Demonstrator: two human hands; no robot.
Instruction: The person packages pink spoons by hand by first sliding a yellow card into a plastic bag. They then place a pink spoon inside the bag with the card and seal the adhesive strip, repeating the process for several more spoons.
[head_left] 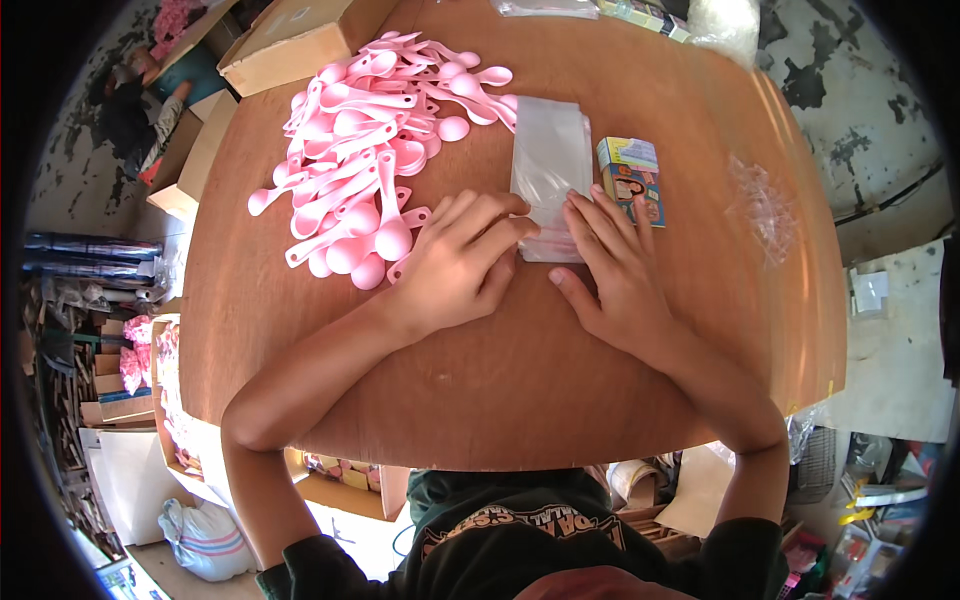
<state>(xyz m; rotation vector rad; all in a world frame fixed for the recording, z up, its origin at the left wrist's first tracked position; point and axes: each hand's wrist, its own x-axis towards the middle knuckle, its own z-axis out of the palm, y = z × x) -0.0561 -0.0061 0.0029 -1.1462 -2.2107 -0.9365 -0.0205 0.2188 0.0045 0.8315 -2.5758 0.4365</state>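
Note:
A stack of clear plastic bags (552,145) lies flat on the brown table in front of me. My left hand (455,255) is at its lower left edge, fingers curled and tips touching the plastic; anything inside the curl is hidden. Along the lower right side of the stack, my right hand (618,262) rests with fingers stretched out and thumb apart, holding nothing. A large heap of pink plastic measuring spoons (350,185) spreads over the left part of the table, its nearest pieces close beside my left hand.
Just right of the bags is a small yellow-and-blue box (632,180). Crumpled clear plastic (765,210) lies farther right. A cardboard box (300,40) stands at the far left, by the table edge. Another person (130,120) is beyond it. The round wooden table (450,400) reaches to my body.

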